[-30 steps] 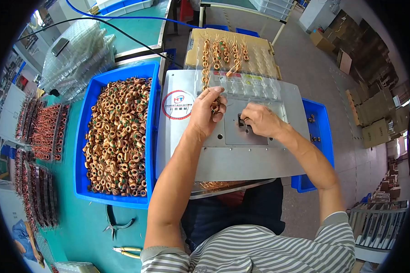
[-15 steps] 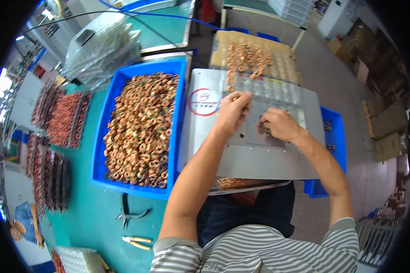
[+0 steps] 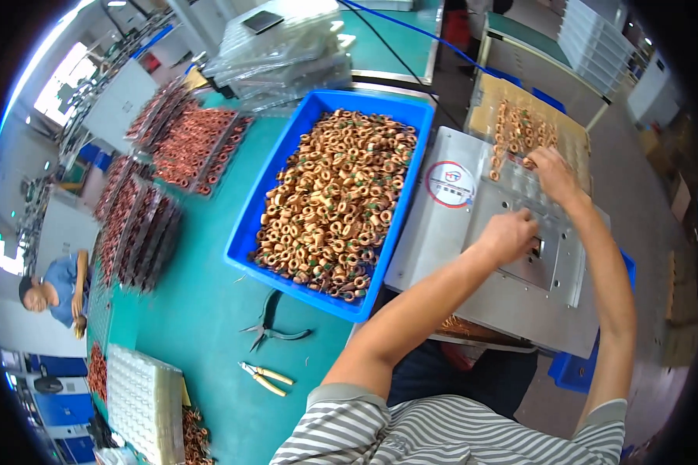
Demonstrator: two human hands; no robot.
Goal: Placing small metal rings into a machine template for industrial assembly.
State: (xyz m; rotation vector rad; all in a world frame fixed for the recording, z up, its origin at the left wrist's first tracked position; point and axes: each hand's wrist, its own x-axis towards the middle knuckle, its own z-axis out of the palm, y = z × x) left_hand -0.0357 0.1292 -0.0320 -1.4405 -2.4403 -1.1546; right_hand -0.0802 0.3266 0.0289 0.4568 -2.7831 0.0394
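My right hand (image 3: 557, 177) reaches to the near edge of a clear moulded tray (image 3: 520, 177), its fingertips closed on a copper-coloured ring coil (image 3: 529, 163). Rows of similar ring coils (image 3: 523, 128) fill part of that tray. My left hand (image 3: 512, 236) is low over a grey metal machine top (image 3: 434, 232), fingers curled at a small dark opening (image 3: 537, 248) in its inset plate. What those fingers pinch, if anything, is hidden. Left of the machine, a blue bin (image 3: 244, 240) is heaped with loose copper ring coils (image 3: 329, 205).
Black-handled pliers (image 3: 270, 329) and yellow-handled cutters (image 3: 267, 378) lie on the green table (image 3: 209, 310). Stacked trays of reddish coils (image 3: 190, 147) stand at the left, clear trays (image 3: 279, 54) behind. Another blue bin (image 3: 574, 372) sits below the machine's right side. A person (image 3: 58, 291) is far left.
My right hand has moved from the inset plate up to the coil tray. My left hand has come down from near the tray to the plate. The view has swung left.
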